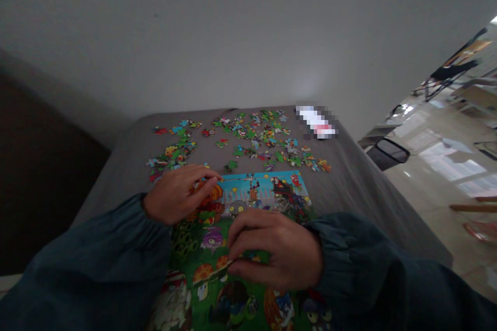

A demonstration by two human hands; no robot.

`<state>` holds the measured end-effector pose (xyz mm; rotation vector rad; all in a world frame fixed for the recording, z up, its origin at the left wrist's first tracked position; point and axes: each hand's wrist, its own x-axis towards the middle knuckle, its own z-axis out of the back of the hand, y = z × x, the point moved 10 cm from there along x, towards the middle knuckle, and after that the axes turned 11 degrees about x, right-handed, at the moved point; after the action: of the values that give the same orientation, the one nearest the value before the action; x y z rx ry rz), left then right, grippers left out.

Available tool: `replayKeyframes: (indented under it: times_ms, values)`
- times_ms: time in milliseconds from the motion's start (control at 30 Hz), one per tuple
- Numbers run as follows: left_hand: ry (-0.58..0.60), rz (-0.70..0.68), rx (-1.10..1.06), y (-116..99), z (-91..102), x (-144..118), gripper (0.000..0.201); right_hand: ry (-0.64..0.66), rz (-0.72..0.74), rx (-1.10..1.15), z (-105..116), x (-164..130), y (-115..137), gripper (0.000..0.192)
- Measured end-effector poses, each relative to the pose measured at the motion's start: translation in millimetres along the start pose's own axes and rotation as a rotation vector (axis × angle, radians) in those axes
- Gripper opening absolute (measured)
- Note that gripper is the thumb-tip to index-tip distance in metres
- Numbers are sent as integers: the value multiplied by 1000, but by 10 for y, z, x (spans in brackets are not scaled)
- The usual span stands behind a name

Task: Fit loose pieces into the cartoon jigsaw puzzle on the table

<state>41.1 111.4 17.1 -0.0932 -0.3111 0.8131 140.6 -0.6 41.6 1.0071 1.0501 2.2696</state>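
A colourful cartoon jigsaw puzzle [217, 240] lies in front of me, with a blue strip along its far edge and green below. My left hand [180, 194] rests over its far left corner, fingers stretched out and lying low, with nothing visible in them. Over the middle of the picture is my right hand [277, 248], thumb and fingers pinched together. What looks like a puzzle piece [224, 266] shows as a thin edge at those fingertips. My hands and sleeves cover parts of the picture.
Many loose puzzle pieces [267, 137] are scattered beyond the puzzle, with another cluster [176, 150] to the left. A lit phone [315, 122], blurred out, lies at the back right. Grey cloth [357, 191] covers the table, which stands against a pale wall [233, 36].
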Motion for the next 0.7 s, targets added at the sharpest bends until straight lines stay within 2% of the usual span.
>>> replayKeyframes:
  times_ms: [200,300,467,700]
  values:
    - [-19,-52,6,-22,-54,-17,41,139,0,43,-280,-51,53,21]
    - [-36,-64,1,-21,-57,-24,40,128,26,74,-341,-56,55,24]
    - [7,-48,15,-25,-81,-8,41,123,-40,70,-419,-68,-65,20]
    - [26,-28,28,-47,-94,-3,43,106,-85,116,-387,-73,-81,16]
